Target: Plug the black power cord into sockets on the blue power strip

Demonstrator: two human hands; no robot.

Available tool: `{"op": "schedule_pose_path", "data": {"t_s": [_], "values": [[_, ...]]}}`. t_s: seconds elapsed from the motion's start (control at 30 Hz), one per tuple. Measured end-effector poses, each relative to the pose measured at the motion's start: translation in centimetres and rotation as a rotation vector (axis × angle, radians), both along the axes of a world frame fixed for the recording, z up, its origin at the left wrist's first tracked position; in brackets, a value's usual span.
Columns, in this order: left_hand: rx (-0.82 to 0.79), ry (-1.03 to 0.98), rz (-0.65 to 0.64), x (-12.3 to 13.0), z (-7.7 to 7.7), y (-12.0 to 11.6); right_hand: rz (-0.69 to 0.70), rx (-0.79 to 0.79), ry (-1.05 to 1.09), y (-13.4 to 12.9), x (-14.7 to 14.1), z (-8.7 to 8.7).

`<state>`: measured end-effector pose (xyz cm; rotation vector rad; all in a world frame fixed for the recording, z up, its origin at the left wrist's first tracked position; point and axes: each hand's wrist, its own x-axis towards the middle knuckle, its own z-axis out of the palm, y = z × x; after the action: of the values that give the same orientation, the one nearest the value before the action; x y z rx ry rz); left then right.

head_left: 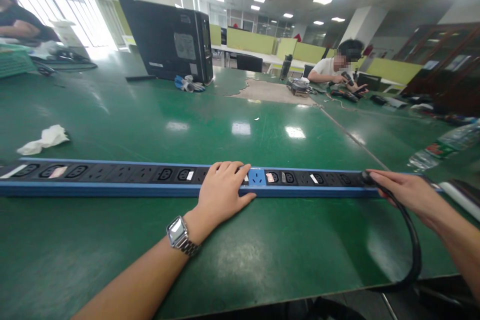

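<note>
A long blue power strip [138, 189] with a row of black sockets lies across the green table in front of me. My left hand [222, 186] rests over its middle, fingers curled across the top towards the far edge and thumb along the near side. One blue socket [257, 177] shows just right of that hand. My right hand [407, 190] pinches a black plug [366, 177] at the sockets near the strip's right end. How deep the plug sits cannot be seen. Its thick black cable [417, 255] loops down past the table's near edge.
Crumpled tissue [50, 137] lies behind the strip on the left. Farther back stand a black computer case [172, 42] and gloves [189, 84]. A plastic bottle [446, 145] lies at the right. Two people sit across the table, one holding a dark tool [348, 78].
</note>
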<state>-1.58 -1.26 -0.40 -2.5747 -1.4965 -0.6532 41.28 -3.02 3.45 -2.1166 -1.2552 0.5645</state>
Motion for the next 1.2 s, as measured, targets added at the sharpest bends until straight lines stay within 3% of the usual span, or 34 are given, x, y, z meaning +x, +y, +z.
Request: {"op": "schedule_pose_path", "data": {"t_s": [0.2,0.3,0.37,0.43,0.6,0.7,0.8,0.97,1.07,1.2], "values": [[-0.002,-0.002,-0.003,-0.1,-0.2,0.0,0.084,0.035,-0.087,0.1,-1.3,0.8],[-0.006,-0.017,-0.006,-0.2,-0.2,0.0,-0.044,0.150,-0.242,0.1,-2.6,1.6],[-0.005,-0.051,-0.014,-0.1,0.0,-0.1,-0.086,0.243,-0.252,-0.1,-5.1,2.1],[0.001,-0.118,-0.053,0.4,0.3,-0.4,0.031,0.277,-0.161,-0.6,-9.1,2.5],[0.082,-0.221,-0.337,1.6,1.0,-1.7,0.578,0.146,0.226,-2.8,-21.7,3.2],[0.216,-0.319,-0.329,0.5,1.3,-1.7,0.705,0.134,0.451,-3.8,-24.8,3.4],[0.342,-0.462,-0.116,-2.6,2.0,-0.9,0.539,0.269,0.515,-4.1,-22.6,3.3],[0.416,-0.486,0.207,-8.2,2.4,0.5,0.239,0.397,0.472,-5.0,-13.8,4.3],[0.480,-0.462,0.293,-9.5,1.7,1.3,0.125,0.427,0.408,-6.1,-10.1,6.5],[0.492,-0.448,0.315,-9.2,1.0,2.1,0.157,0.403,0.313,-6.5,-9.3,9.6]]}}
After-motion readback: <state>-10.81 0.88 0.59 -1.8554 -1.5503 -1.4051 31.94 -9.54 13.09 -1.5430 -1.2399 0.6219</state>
